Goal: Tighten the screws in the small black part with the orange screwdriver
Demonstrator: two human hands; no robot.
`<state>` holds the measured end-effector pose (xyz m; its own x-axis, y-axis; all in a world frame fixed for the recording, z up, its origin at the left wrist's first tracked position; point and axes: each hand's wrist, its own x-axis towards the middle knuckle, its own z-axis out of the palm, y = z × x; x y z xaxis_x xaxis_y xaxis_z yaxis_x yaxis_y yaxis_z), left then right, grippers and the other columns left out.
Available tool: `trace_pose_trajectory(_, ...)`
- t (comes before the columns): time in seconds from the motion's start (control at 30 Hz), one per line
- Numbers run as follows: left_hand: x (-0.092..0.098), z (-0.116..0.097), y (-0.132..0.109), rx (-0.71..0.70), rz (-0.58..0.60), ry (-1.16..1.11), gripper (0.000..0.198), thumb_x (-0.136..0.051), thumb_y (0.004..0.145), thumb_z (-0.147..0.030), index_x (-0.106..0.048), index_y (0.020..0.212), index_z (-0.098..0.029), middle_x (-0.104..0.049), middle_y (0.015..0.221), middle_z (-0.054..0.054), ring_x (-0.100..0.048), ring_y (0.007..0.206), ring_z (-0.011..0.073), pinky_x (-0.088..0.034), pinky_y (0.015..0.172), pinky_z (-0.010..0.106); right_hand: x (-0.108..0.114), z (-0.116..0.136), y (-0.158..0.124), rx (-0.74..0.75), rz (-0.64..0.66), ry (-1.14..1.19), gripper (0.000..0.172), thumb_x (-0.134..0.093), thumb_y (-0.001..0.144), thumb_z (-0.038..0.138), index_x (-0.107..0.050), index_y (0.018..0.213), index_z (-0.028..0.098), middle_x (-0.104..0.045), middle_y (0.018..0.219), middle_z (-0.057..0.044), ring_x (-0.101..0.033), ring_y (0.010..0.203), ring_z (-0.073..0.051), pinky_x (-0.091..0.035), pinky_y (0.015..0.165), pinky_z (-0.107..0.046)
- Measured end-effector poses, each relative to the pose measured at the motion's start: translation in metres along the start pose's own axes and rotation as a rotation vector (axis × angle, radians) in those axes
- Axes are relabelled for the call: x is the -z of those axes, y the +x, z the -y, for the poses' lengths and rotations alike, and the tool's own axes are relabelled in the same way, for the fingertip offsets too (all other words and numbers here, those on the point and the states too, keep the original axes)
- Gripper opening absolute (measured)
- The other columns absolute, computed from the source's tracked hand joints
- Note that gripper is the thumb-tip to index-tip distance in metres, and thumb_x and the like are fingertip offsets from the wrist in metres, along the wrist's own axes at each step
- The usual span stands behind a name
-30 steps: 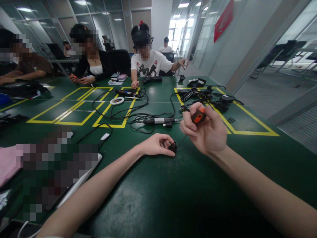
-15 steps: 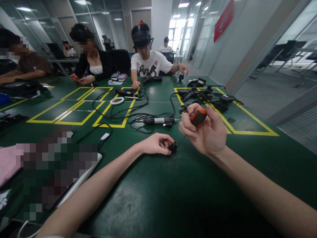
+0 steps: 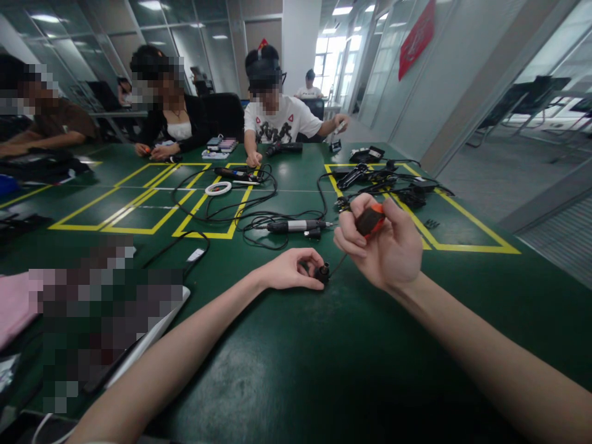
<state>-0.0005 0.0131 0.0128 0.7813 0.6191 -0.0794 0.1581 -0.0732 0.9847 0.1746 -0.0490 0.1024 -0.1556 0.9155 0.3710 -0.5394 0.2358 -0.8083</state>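
My left hand (image 3: 296,269) rests on the green table with thumb and fingers closed around a small black cylindrical part (image 3: 322,273), whose open tube end points up. Raised to the right of it, my right hand (image 3: 386,240) grips the orange and black handle of a screwdriver (image 3: 370,220). The thin shaft slants down and left to the side of the black part; its very tip is too small to make out. Just beyond my hands lies a grey and black pen-shaped power tool (image 3: 300,226) with a coiled black cable.
Yellow tape rectangles mark the table (image 3: 259,382). A white ring (image 3: 218,189) and a second corded tool (image 3: 231,174) lie beyond, with black tools and cables (image 3: 383,176) at right. At left is a blurred device with a white edge (image 3: 152,333). Co-workers sit across.
The screwdriver handle has turned in my right hand, showing more black. My left hand and the black part stay nearly in place. The co-worker opposite has shifted a raised hand.
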Motion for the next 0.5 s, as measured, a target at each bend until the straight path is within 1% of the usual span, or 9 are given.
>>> trace_pose_trajectory(0.07,0.0011,0.0005,0.0004,0.010,-0.005,0.026,0.046,-0.088,0.065,-0.031,-0.067,0.102,-0.014,-0.070,0.095,0.004,-0.061,0.071,0.0087,-0.050,0.073,0.025,-0.0006,0.0004,0.0006,-0.008,0.005,-0.020,0.044,-0.069,0.090,0.057,-0.054,0.068,0.021,-0.040,0.054,0.005,-0.027,0.044,-0.008,-0.020,0.041,-0.022)
trace_pose_trajectory(0.13,0.0022,0.0004,0.0006,0.016,-0.003,0.053,0.046,-0.085,0.067,-0.032,-0.069,0.106,-0.013,-0.071,0.101,0.005,-0.060,0.070,0.0078,-0.049,0.071,0.024,0.0003,0.0012,0.0011,-0.035,0.030,-0.038,0.054,-0.064,0.092,0.061,-0.050,0.060,0.020,-0.037,0.052,0.005,-0.026,0.043,-0.008,-0.019,0.040,-0.022)
trace_pose_trajectory(0.2,0.0026,0.0000,0.0004,0.023,-0.001,0.082,0.048,-0.084,0.068,-0.032,-0.070,0.109,-0.012,-0.072,0.104,0.006,-0.059,0.068,0.0073,-0.048,0.068,0.023,0.0023,0.0017,0.0011,-0.051,0.048,-0.042,0.057,-0.061,0.093,0.065,-0.048,0.058,0.020,-0.033,0.051,0.005,-0.024,0.042,-0.008,-0.018,0.039,-0.023)
trace_pose_trajectory(0.27,0.0023,-0.0005,0.0001,0.028,-0.002,0.101,0.048,-0.083,0.069,-0.032,-0.071,0.111,-0.011,-0.072,0.104,0.007,-0.058,0.068,0.0072,-0.047,0.067,0.023,0.0039,0.0016,0.0010,-0.041,0.038,-0.028,0.054,-0.062,0.090,0.067,-0.051,0.064,0.021,-0.032,0.050,0.007,-0.021,0.042,-0.008,-0.018,0.039,-0.023)
trace_pose_trajectory(0.37,0.0011,-0.0008,0.0000,0.013,-0.010,0.088,0.048,-0.083,0.069,-0.030,-0.071,0.111,-0.012,-0.072,0.103,0.006,-0.058,0.068,0.0073,-0.047,0.068,0.022,0.0037,0.0007,0.0013,-0.016,-0.004,-0.021,0.047,-0.069,0.086,0.065,-0.054,0.074,0.023,-0.037,0.051,0.007,-0.022,0.042,-0.008,-0.019,0.039,-0.022)
trace_pose_trajectory(0.43,0.0003,-0.0006,0.0003,-0.004,-0.026,0.061,0.048,-0.084,0.067,-0.028,-0.071,0.111,-0.013,-0.071,0.101,0.005,-0.058,0.071,0.0077,-0.048,0.070,0.022,0.0022,0.0004,0.0021,-0.009,-0.021,-0.038,0.046,-0.071,0.086,0.063,-0.053,0.073,0.023,-0.040,0.053,0.007,-0.025,0.042,-0.008,-0.021,0.039,-0.022)
trace_pose_trajectory(0.5,-0.0003,-0.0002,0.0007,-0.013,-0.044,0.039,0.048,-0.086,0.065,-0.027,-0.071,0.108,-0.013,-0.071,0.098,0.005,-0.059,0.073,0.0085,-0.048,0.071,0.023,0.0013,0.0006,0.0029,-0.014,-0.017,-0.054,0.052,-0.068,0.088,0.066,-0.051,0.066,0.022,-0.040,0.054,0.005,-0.027,0.042,-0.009,-0.021,0.039,-0.023)
